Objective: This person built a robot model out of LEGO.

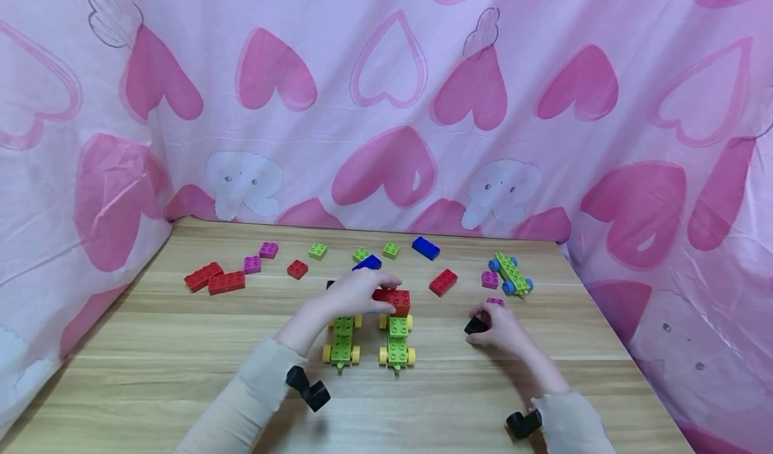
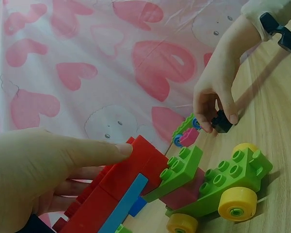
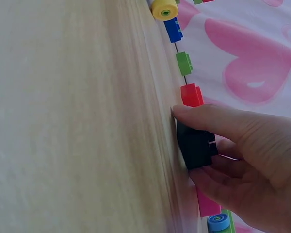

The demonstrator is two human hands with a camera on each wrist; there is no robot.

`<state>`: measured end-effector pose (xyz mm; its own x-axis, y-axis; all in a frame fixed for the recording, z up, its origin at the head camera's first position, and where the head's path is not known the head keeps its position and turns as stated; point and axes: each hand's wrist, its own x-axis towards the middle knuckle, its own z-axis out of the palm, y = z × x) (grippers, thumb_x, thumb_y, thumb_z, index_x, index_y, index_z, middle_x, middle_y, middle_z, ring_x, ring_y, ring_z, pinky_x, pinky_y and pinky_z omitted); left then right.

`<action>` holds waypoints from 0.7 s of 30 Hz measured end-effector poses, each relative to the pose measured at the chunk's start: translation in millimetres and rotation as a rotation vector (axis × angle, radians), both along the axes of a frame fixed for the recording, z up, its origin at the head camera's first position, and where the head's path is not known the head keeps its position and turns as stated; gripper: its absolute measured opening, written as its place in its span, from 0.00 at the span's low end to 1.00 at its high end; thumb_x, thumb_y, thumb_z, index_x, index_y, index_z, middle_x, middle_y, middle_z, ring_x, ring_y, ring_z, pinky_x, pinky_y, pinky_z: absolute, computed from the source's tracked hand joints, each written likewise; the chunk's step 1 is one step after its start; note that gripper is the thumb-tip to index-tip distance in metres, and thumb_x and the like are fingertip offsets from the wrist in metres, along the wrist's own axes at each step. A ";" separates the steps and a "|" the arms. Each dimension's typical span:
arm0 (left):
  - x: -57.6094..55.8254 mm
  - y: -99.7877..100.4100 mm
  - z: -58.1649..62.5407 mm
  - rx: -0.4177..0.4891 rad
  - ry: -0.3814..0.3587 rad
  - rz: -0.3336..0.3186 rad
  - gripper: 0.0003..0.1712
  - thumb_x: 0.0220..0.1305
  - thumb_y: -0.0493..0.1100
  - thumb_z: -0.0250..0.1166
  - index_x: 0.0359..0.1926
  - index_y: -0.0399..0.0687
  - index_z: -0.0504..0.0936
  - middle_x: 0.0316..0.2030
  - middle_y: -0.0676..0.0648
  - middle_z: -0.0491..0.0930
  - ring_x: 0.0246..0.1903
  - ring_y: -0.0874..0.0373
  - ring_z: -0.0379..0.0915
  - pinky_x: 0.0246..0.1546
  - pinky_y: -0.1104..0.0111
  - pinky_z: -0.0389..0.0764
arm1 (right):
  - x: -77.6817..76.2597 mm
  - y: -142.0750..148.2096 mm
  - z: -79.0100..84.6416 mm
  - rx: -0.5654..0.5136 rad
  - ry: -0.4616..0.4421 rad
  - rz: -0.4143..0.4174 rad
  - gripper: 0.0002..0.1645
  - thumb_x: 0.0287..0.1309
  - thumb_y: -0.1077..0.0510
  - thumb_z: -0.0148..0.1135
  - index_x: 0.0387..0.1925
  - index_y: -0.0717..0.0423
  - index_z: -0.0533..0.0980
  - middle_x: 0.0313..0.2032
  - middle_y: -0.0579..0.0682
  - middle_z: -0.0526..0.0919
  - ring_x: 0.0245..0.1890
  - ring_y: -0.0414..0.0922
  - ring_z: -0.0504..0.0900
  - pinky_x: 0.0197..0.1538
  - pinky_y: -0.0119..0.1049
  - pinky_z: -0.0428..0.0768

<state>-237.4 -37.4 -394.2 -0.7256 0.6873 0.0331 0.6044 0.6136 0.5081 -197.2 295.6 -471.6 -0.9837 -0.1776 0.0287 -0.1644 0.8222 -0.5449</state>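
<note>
My left hand [image 1: 356,293] grips the red bricks [image 1: 397,301] on a built structure, thumb on one side and fingers curled behind. Under the red bricks runs a light blue strip [image 2: 123,206], partly hidden. Two green car bases with yellow wheels stand side by side, the left base [image 1: 342,348] and the right base [image 1: 396,352]. A pink brick [image 2: 182,194] shows between a raised green brick [image 2: 179,167] and one base. Off to the right, my right hand [image 1: 504,330] pinches a black brick [image 3: 196,145] with a slanted face, at the tabletop.
A green car base with blue wheels [image 1: 510,274] stands at the back right, beside a pink brick [image 1: 490,279]. Across the back lie a red brick [image 1: 443,282], a blue brick [image 1: 426,247] and several small green ones. Two long red bricks [image 1: 226,282] lie far left.
</note>
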 end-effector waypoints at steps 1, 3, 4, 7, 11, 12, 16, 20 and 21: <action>0.2 0.2 0.2 -0.003 0.004 0.002 0.28 0.62 0.52 0.69 0.61 0.49 0.78 0.58 0.51 0.80 0.59 0.57 0.75 0.60 0.60 0.76 | -0.1 0.2 -0.6 -0.002 0.004 -0.002 0.28 0.36 0.58 0.81 0.42 0.62 0.79 0.35 0.51 0.82 0.37 0.44 0.77 0.43 0.38 0.76; 0.6 0.4 0.6 -0.004 0.007 0.010 0.27 0.62 0.52 0.69 0.60 0.49 0.79 0.57 0.50 0.81 0.58 0.56 0.75 0.60 0.60 0.76 | -0.3 0.9 -1.7 -0.001 0.010 -0.002 0.27 0.37 0.58 0.80 0.41 0.62 0.79 0.35 0.51 0.82 0.37 0.44 0.77 0.43 0.38 0.76; 0.9 0.5 0.8 -0.002 0.006 0.012 0.27 0.62 0.51 0.69 0.60 0.48 0.79 0.56 0.50 0.81 0.58 0.56 0.76 0.60 0.60 0.76 | -0.4 1.0 -2.1 -0.004 0.012 -0.002 0.27 0.37 0.58 0.80 0.41 0.62 0.79 0.35 0.51 0.82 0.38 0.44 0.77 0.43 0.38 0.76; 1.2 0.7 0.8 0.002 0.005 0.015 0.25 0.62 0.51 0.69 0.58 0.46 0.80 0.55 0.49 0.82 0.57 0.55 0.76 0.59 0.60 0.77 | -0.6 1.1 -2.1 -0.005 0.018 -0.004 0.25 0.37 0.59 0.79 0.40 0.62 0.79 0.35 0.52 0.82 0.38 0.45 0.77 0.43 0.39 0.77; 0.6 1.1 -0.2 0.008 0.020 0.013 0.24 0.62 0.50 0.69 0.56 0.45 0.82 0.52 0.49 0.83 0.55 0.54 0.78 0.57 0.60 0.78 | -0.7 -0.5 0.5 -0.011 0.037 -0.002 0.24 0.40 0.60 0.78 0.41 0.62 0.80 0.37 0.53 0.83 0.39 0.46 0.79 0.44 0.40 0.79; 0.4 1.2 -0.5 0.008 0.023 0.013 0.23 0.62 0.50 0.69 0.55 0.46 0.82 0.52 0.49 0.84 0.55 0.55 0.78 0.57 0.60 0.78 | -0.8 -1.3 1.6 -0.017 0.043 -0.002 0.24 0.40 0.61 0.78 0.42 0.63 0.80 0.37 0.53 0.83 0.40 0.47 0.79 0.44 0.41 0.80; 0.2 1.5 -0.7 0.001 0.021 0.021 0.22 0.61 0.51 0.69 0.55 0.47 0.83 0.52 0.50 0.84 0.55 0.56 0.78 0.57 0.61 0.79 | -1.2 -7.9 7.0 -0.058 0.085 0.008 0.25 0.43 0.62 0.76 0.46 0.64 0.80 0.40 0.57 0.85 0.41 0.49 0.82 0.44 0.41 0.83; 0.4 1.7 -0.5 0.000 0.018 0.026 0.22 0.61 0.51 0.69 0.54 0.48 0.83 0.51 0.50 0.84 0.55 0.56 0.78 0.57 0.61 0.79 | -3.6 -17.7 13.3 -0.126 0.133 0.029 0.26 0.46 0.65 0.75 0.49 0.66 0.79 0.44 0.61 0.84 0.43 0.53 0.84 0.44 0.40 0.86; 0.4 1.8 -0.6 0.002 0.020 0.026 0.22 0.61 0.51 0.69 0.54 0.48 0.83 0.51 0.50 0.84 0.54 0.56 0.78 0.57 0.61 0.79 | -4.2 -20.4 15.0 -0.146 0.143 0.034 0.26 0.46 0.65 0.74 0.50 0.66 0.79 0.45 0.61 0.84 0.44 0.54 0.84 0.45 0.40 0.86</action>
